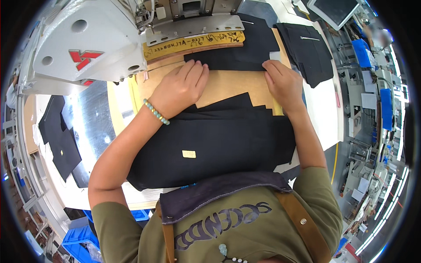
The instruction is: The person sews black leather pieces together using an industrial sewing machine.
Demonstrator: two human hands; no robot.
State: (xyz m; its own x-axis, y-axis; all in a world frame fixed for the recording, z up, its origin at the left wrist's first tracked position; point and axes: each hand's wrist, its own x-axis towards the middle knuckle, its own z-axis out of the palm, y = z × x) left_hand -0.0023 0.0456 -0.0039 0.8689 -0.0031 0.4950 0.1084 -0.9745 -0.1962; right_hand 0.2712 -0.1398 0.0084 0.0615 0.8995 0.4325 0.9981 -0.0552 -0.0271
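Observation:
A black fabric piece (245, 59) lies on the tan board (232, 83), its far part running under the machine's metal clamp bar (193, 34) with a yellow strip (193, 46). At the near left corner of that piece my left hand (182, 87), a beaded bracelet on its wrist, has its fingers bent together on the cloth. My right hand (284, 83) pinches the near right corner between thumb and fingers. Closer to my body, below both hands, sits a stack of black fabric pieces (219, 136) with a small yellow sticker (189, 154) on top.
The large white machine head (87, 39) fills the upper left. More black fabric pieces lie at the right (307, 50) and at the left (61, 142) on the table. A screen (335, 11) stands at the far right. Blue bins (79, 241) are below the table's left side.

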